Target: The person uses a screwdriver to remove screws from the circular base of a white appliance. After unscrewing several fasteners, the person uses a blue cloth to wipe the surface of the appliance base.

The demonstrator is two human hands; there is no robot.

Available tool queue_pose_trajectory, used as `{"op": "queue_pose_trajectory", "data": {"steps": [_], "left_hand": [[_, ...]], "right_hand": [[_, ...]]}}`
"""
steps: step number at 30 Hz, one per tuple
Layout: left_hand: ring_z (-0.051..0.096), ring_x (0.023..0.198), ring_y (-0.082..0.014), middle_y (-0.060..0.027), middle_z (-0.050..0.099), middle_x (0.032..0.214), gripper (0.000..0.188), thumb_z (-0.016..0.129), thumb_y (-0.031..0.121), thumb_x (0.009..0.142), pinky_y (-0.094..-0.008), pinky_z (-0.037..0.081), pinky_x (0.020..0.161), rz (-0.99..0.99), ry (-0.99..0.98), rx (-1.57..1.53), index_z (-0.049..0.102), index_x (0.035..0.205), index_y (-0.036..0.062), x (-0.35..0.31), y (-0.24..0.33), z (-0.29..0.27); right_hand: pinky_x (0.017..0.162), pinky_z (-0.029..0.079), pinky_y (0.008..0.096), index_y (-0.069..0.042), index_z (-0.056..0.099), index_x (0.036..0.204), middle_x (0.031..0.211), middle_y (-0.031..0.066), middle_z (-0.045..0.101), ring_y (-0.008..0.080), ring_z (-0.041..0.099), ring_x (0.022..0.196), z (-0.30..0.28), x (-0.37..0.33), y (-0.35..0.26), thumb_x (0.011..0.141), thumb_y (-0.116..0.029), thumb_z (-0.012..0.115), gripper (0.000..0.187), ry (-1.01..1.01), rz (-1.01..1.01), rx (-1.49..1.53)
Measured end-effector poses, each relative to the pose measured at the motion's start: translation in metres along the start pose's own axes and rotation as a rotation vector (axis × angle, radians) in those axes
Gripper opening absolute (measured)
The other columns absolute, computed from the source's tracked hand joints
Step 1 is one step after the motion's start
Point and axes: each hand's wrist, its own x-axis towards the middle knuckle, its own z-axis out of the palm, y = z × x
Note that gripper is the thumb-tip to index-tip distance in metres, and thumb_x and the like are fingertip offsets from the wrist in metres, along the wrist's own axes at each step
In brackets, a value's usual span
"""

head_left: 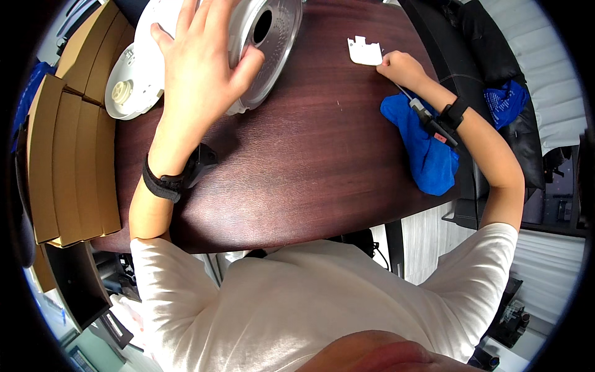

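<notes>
My left hand (198, 68) is spread at the upper left, fingers apart, resting on or just over the white round housing (149, 37). Its thumb lies across a clear, silvery round part (282, 53) with a dark central hole. Beside that housing is a white round cover (139, 99) with a cream knob. Over at the upper right, my right hand (404, 69) is closed, fingertips pinched against the edge of a small white plastic piece (364, 51). Whatever they pinch is hidden. A screwdriver (427, 119) lies below that hand on a blue cloth (427, 164), its shaft pointing toward the palm.
Cardboard boxes (68, 167) line the table's left edge. Along the right side runs a black couch (462, 68) with a blue crumpled cloth or bag (507, 102) on it. The dark wooden table (297, 167) curves toward me; tiny bits lie on it.
</notes>
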Motion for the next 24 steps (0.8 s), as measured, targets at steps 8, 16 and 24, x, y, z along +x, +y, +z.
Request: {"op": "queue_pose_trajectory", "data": {"steps": [8,16,24], "left_hand": [[0.033,0.135,-0.0301,-0.0059,0.045,0.140,0.058,0.061,0.022,0.073,-0.0693,0.016,0.102,0.003,0.003,-0.011,0.049,0.129,0.0157,0.000,0.000,0.001],[0.033,0.136,-0.0294,-0.0056,0.044,0.140,0.060,0.061,0.023,0.072,-0.0715,0.016,0.101,0.004,0.013,0.009,0.048,0.130,0.0167,-0.003,-0.003,0.004],[0.033,0.136,-0.0293,-0.0056,0.044,0.141,0.060,0.061,0.023,0.071,-0.0713,0.016,0.101,0.001,0.005,0.029,0.049,0.130,0.0167,-0.002,-0.003,0.005]], "right_hand": [[0.049,0.048,0.0329,-0.004,0.060,0.074,0.064,0.0088,0.061,0.0193,0.061,0.053,-0.002,0.005,0.015,0.083,-0.020,0.057,0.019,-0.254,0.137,0.416],[0.038,0.042,0.0263,-0.005,0.057,0.091,0.061,0.0027,0.055,0.0119,0.056,0.045,-0.017,-0.005,0.007,0.089,-0.018,0.051,0.014,-0.307,0.132,0.463],[0.039,0.042,0.0260,-0.005,0.059,0.088,0.060,0.0020,0.054,0.0123,0.056,0.044,-0.022,-0.009,0.008,0.092,-0.023,0.050,0.020,-0.261,0.095,0.456]]}}
